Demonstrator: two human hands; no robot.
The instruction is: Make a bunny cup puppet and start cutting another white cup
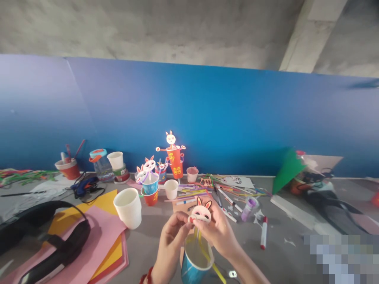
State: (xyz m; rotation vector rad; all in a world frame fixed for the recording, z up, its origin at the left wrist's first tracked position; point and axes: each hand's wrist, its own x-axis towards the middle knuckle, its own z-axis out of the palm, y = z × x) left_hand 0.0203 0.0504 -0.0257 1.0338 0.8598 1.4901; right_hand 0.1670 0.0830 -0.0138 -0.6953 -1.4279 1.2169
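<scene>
Over a blue paper cup (pixel 197 270), both hands meet at a paper rabbit face (pixel 201 213) with pink-lined ears. My left hand (pixel 174 241) pinches a small white paper cutout (pixel 192 218) with a red mark, just at the face's lower left edge. My right hand (pixel 220 232) is closed around the rabbit face, its thumb in front near the small cutout and its fingers partly hidden behind. A yellow strip (pixel 204 248) and a pale stick rise from the cup below the face. Whether the cutout touches the face I cannot tell.
Left lie headphones (pixel 63 244) on coloured paper (pixel 102 236) beside a white cup (pixel 128 207). Rabbit figures on cups, one red (pixel 174 157), one blue (pixel 150 183), stand behind. Right are a red marker (pixel 263 232), a purple-tinted jar (pixel 249 208) and paper scraps.
</scene>
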